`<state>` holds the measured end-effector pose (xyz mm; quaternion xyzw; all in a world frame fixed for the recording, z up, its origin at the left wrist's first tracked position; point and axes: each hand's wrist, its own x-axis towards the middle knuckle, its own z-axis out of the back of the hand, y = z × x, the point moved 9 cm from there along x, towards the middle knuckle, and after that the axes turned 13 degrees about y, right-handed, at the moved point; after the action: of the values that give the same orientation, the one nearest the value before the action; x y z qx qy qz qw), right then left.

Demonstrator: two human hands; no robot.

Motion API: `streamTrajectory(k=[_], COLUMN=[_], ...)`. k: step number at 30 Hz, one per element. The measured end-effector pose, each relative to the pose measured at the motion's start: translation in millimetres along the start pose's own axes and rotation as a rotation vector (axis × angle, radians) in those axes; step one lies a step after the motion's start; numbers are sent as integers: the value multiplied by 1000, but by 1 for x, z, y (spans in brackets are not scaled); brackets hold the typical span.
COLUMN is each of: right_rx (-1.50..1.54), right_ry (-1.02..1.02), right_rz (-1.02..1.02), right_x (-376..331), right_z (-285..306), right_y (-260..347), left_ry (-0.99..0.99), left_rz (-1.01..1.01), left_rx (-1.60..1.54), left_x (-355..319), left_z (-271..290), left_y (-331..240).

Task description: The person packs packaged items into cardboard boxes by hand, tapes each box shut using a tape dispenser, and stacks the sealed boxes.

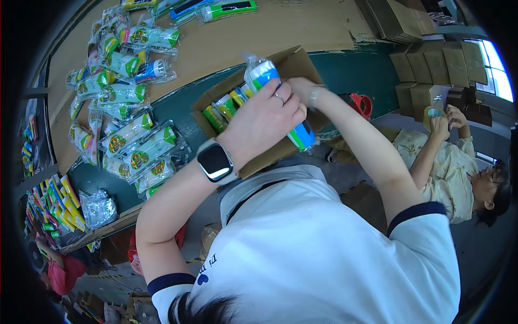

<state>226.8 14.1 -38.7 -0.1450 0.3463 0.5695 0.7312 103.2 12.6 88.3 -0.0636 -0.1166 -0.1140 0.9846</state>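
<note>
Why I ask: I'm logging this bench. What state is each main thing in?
Brown cardboard box: open, not empty
Long blue-white-green wrapped package: tilted, in left hand
Clear-wrapped green-and-white packages: piled up
Silvery plastic bundle: crumpled
Rectangular grey-banded smartwatch: worn, screen dark

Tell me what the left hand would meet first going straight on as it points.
Beyond the blue-and-white package it holds, the left hand would likely meet the right hand first, though depth is unclear.

Head view: wide fisheye, faces down, close above bench (345, 69).
</note>
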Motion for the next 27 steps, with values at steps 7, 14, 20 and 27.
streamTrajectory(k=[7,14,20,27], right_rx=[672,-102,-60,-226], right_ry=[-432,-78,-46,43], right_rz=[19,-308,-342,-339], right_x=[-134,-70,-29,-17], right_z=[65,13,-23,-31], right_y=[-6,28,6,15], left_ry=[169,-109,865,788], left_rz=[100,232,213,245], left_rx=[-399,-80,-223,-278], left_x=[46,45,18,6], left_z=[-42,-64,-134,-186], left_y=[-19,46,12,4])
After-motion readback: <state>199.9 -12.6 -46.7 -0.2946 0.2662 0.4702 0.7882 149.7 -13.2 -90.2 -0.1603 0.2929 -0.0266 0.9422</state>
